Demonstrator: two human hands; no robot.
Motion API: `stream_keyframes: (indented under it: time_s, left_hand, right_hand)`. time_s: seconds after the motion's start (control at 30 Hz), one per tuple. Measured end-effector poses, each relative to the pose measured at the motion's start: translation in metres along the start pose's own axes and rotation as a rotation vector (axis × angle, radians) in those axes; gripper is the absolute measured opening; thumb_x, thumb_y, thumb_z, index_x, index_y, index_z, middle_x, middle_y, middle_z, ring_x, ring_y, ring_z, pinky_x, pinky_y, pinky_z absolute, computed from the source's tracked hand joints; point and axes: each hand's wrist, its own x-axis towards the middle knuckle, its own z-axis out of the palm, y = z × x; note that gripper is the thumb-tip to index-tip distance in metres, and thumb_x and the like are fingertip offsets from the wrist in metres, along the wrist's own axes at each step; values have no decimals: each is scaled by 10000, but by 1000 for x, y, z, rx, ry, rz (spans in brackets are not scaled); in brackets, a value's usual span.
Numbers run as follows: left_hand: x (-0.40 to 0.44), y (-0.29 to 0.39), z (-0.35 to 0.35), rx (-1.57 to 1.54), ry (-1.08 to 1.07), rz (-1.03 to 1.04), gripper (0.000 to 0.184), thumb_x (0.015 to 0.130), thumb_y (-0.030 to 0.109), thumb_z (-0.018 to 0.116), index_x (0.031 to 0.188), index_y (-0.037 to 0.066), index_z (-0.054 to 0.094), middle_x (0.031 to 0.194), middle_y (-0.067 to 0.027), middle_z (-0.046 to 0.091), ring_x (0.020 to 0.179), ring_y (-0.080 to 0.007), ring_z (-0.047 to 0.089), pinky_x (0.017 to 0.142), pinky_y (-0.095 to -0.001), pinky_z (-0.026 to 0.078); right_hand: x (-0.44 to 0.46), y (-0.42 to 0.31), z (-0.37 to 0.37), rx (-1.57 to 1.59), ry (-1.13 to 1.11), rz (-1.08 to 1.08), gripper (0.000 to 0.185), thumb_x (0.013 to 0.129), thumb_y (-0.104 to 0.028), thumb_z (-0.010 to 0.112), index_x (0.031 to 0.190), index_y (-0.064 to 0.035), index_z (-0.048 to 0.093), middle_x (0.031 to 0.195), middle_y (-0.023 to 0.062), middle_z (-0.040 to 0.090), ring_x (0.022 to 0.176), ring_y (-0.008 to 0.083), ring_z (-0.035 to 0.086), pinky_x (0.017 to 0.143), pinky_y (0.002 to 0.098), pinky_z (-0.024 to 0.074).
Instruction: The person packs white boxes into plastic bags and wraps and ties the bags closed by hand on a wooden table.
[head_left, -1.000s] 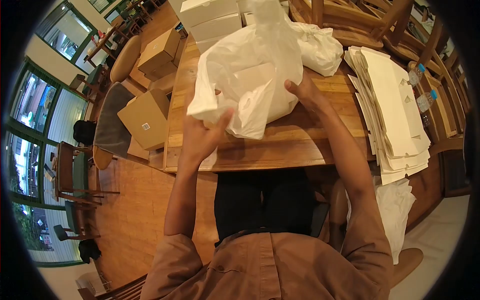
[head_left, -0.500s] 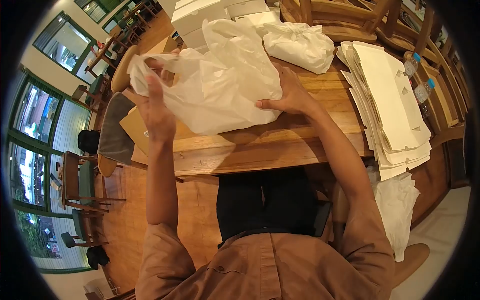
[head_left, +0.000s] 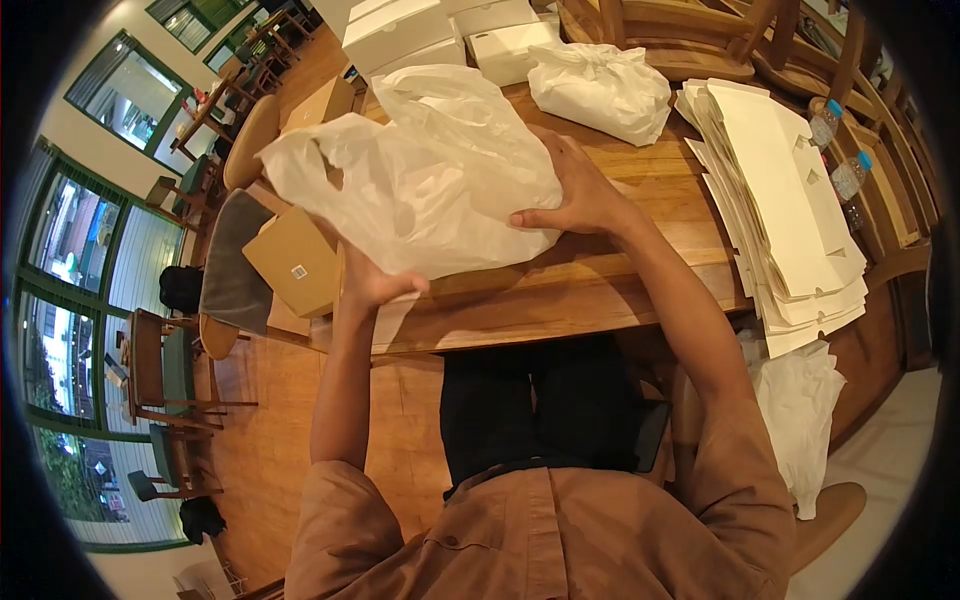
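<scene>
A white plastic bag [head_left: 440,190] sits on the wooden table [head_left: 640,290] in front of me. Its loose handles stand up at the far side and spread to the left; what is inside is hidden. Against the bag's right side, my right hand [head_left: 585,195] grips it, with the thumb on the near face and the fingers along the side. My left hand [head_left: 368,280] is at the bag's lower left corner, thumb stretched out to the right. The bag covers most of my left fingers.
Brown cardboard boxes [head_left: 295,262] are left of the bag. White boxes [head_left: 400,35] are stacked behind it. A knotted white bag [head_left: 600,95] lies at the back right, flat white card sheets [head_left: 780,200] at the right. Another white bag [head_left: 795,420] hangs below them.
My left hand has let go of the bag's left handle and moved down and right to its lower corner. The handles have sagged. My right hand stays in place.
</scene>
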Motion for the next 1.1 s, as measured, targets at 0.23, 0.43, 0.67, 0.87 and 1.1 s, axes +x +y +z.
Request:
stream_keyframes:
  time_s: [0.23,0.43,0.67,0.87,1.1]
  left_hand:
    - [35,34,17,-245,132,43,1012,644,272,922,1436,-51,380,1333,-190,534,1225,-302,557,1037,-419,466]
    - [56,54,10,-221,84,8,753,735,175,873,1342,-34,479,1196,-148,627,1089,-250,638,939,-368,531]
    - [55,30,29,-314,217,-31,258,939,133,724,1141,-6,645,994,-39,692,895,-126,652,790,-289,525]
    - [57,10,40,-358,135,-17,204,1014,134,612,1161,-5,638,1029,-5,672,912,-77,586,785,-267,490]
    - [78,14,37,-346,11,-119,191,1025,95,542,1161,-3,633,1022,13,642,887,-74,548,782,-262,473]
  right_hand:
    - [-1,-3,-3,35,-27,51,1173,626,-628,850,1506,-36,347,1466,258,443,1366,421,407,1154,507,321]
    - [0,-1,-1,15,-22,10,1140,638,-597,863,1495,-32,366,1464,255,447,1361,418,417,1151,488,334]
    - [-1,-8,0,-1,-16,23,1104,652,-587,864,1500,-75,376,1450,238,468,1341,418,433,1139,490,342]
    - [6,-11,-10,-24,51,-86,1248,589,-619,902,1545,-84,304,1464,229,464,1397,398,390,1179,491,307]
    - [48,-52,-6,366,110,-248,1330,589,-403,981,1599,-54,190,1368,149,587,1295,299,544,1108,412,416]
